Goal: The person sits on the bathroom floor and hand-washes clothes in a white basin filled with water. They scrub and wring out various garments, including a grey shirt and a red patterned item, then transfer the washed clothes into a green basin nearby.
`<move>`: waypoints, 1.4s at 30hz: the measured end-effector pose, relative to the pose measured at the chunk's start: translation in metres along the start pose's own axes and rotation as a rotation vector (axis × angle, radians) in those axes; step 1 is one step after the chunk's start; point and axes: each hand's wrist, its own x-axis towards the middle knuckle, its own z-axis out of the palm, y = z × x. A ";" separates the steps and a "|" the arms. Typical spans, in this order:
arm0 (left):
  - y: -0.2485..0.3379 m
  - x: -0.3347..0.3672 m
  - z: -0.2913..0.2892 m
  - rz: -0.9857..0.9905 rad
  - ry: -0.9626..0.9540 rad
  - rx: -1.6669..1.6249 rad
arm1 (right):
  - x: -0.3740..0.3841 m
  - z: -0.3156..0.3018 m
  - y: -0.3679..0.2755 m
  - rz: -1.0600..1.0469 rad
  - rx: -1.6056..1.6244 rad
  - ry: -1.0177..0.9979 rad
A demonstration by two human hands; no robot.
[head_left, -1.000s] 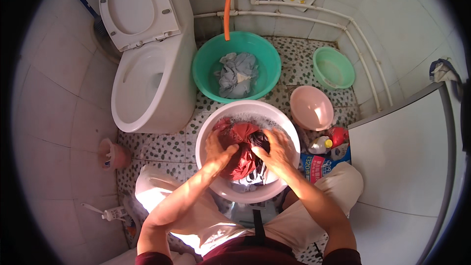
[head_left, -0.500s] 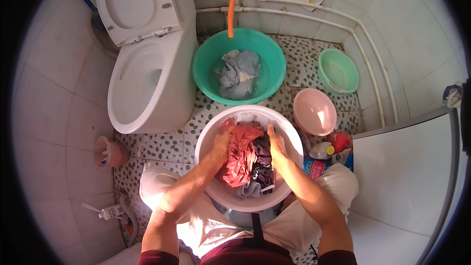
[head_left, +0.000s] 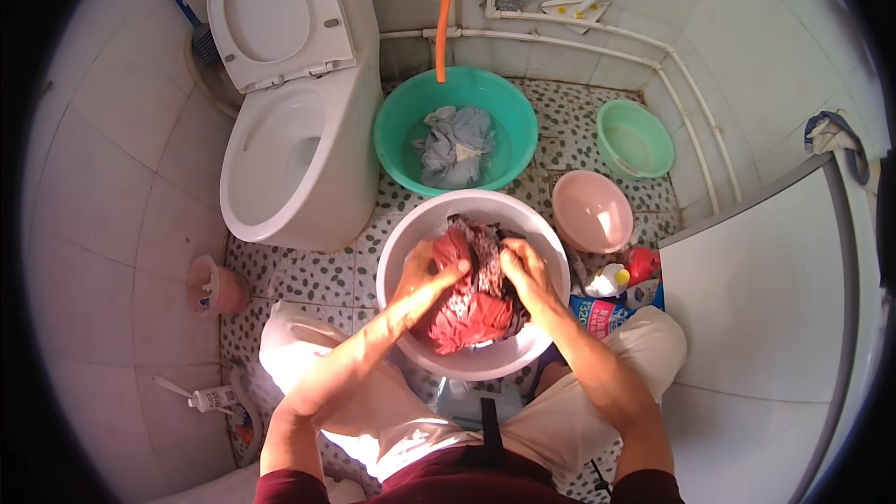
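Note:
Between my knees stands a pale pink basin (head_left: 408,227) holding wet laundry. My left hand (head_left: 425,282) is closed on a red garment (head_left: 471,322), its thumb pointing inward across the cloth. Facing it, my right hand (head_left: 527,271) has its fingers curled in a pinch on a dark patterned cloth (head_left: 486,257), which runs up the middle beside the red fabric. Both hands are inside the basin's rim. Most of the pieces lower in the basin are covered by the red garment.
A green basin (head_left: 515,98) with grey-blue cloth in water sits just beyond, under an orange hose (head_left: 442,33). The toilet (head_left: 327,187) is at left. Small pink (head_left: 588,215) and light green (head_left: 637,145) basins, bottles (head_left: 609,280) and a white panel (head_left: 747,289) stand at right.
My hands have shifted from the sides of the laundry to its top, with fingers now curled inward. The red garment is turned and spread lower, and dark patterned cloth shows in the middle.

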 end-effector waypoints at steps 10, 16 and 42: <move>-0.062 -0.053 0.024 0.251 -0.118 0.970 | -0.059 0.025 -0.004 -0.376 -1.176 -0.202; -0.088 -0.001 0.030 0.055 -0.240 1.122 | -0.009 0.031 0.018 -0.447 -1.311 -0.146; -0.124 0.037 -0.018 -0.865 0.132 -0.567 | 0.015 -0.010 0.014 0.568 0.077 0.288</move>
